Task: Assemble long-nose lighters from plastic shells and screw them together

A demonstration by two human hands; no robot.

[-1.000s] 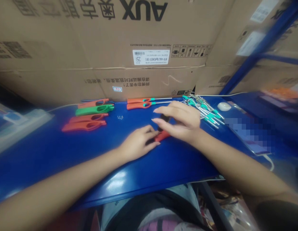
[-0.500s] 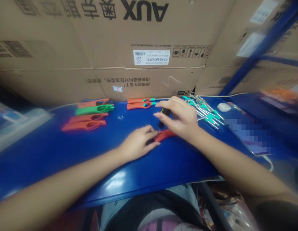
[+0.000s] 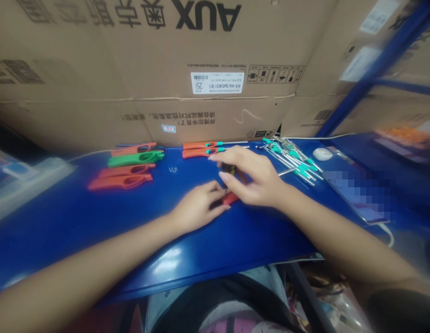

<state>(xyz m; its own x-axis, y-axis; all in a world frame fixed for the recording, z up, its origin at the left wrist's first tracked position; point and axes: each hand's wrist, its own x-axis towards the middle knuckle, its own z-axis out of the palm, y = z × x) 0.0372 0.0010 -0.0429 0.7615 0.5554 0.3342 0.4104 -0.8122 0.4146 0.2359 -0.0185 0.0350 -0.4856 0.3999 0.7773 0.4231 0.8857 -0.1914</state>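
Note:
My left hand [image 3: 198,206] rests on the blue table [image 3: 96,217], fingers pinched on the near end of a red lighter body [image 3: 230,198]. My right hand [image 3: 251,178] hovers just over that same piece, fingers curled around a small black part [image 3: 231,168] pressed against it. Most of the red piece is hidden under the two hands.
Red and green lighter shells [image 3: 131,169] lie at the left back. Two assembled orange lighters [image 3: 202,149] lie behind my hands. A pile of metal rods with teal ends [image 3: 293,157] and a white mouse [image 3: 322,153] sit to the right. Cardboard boxes [image 3: 208,69] wall off the back.
My right hand lifted slightly with the black part half a second ago, then came back down and left over the red piece. My left hand stayed put.

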